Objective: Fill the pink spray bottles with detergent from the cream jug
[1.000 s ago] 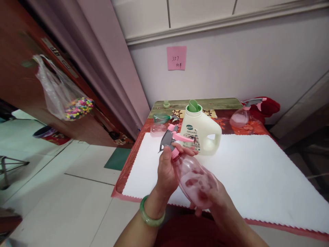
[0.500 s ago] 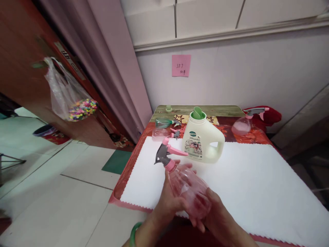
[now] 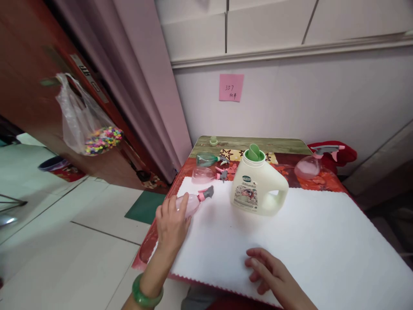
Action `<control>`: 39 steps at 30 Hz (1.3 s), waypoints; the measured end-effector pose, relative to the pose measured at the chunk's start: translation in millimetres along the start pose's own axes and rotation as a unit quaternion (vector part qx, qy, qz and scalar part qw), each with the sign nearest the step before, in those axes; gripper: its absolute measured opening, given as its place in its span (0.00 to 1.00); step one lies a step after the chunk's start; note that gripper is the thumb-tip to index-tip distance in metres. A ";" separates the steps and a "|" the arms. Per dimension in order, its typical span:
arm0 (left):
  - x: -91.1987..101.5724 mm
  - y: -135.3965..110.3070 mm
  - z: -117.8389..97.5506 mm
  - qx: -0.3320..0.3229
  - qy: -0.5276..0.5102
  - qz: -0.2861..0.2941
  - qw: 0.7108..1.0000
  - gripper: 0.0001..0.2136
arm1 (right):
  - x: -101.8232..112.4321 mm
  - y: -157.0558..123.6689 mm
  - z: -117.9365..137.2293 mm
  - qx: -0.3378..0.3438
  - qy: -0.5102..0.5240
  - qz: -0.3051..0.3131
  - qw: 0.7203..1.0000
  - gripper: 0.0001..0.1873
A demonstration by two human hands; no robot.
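Landmark: cream jug (image 3: 258,193), upright on a scalloped white sheet (image 3: 316,241) over a red-covered table (image 3: 146,252). Beyond jug, wood-patterned strip (image 3: 277,143); above that, pink note (image 3: 231,88) on pale wall (image 3: 290,94). Far left of jug, clear bag (image 3: 77,122) of coloured bits hanging at a brown door (image 3: 29,73). Left of jug and behind, a green bottle (image 3: 205,159) and a clear pink bottle (image 3: 201,175), both on their sides.

Held spray bottle (image 3: 191,204): left of jug, tipped over, nozzle end jugward. Left hand (image 3: 172,221), bangle (image 3: 145,297) at wrist, reaches forward, fingers wrapped round its body. Right hand (image 3: 266,273): nearer the wearer than jug, above sheet, fingers loosely spread, half curled, grasping nothing.
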State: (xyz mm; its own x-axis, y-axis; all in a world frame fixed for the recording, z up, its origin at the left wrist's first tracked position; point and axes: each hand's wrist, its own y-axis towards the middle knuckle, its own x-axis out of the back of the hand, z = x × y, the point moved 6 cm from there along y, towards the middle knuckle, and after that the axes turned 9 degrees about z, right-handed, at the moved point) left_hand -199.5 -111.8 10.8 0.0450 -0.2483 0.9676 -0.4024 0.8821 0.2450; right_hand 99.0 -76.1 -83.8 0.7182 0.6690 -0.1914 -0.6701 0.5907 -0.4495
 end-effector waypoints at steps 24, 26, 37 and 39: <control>-73.7 72.3 10.8 -0.050 -0.232 0.037 0.971 0.29 | 65.8 -15.9 23.5 -0.002 0.016 -0.125 0.992 0.35; -77.3 87.4 16.7 -0.064 -0.235 0.045 0.969 0.29 | 68.6 -16.1 24.6 0.000 0.022 -0.127 0.992 0.34; -79.5 132.1 14.5 -0.107 -0.224 0.059 0.967 0.34 | 145.8 -17.9 57.4 0.031 -0.010 -0.194 0.980 0.30; -76.3 132.4 14.3 -0.111 -0.230 0.048 0.966 0.37 | 184.8 -10.7 74.1 0.065 -0.038 -0.250 0.965 0.32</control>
State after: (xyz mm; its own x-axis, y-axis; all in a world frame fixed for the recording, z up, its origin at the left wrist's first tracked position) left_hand -269.3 18.3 -31.4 -0.4147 -0.2680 0.8696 -0.1762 0.9612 0.2122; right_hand 225.0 74.6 -49.7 0.9453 0.3139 0.0885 -0.2646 0.8968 -0.3546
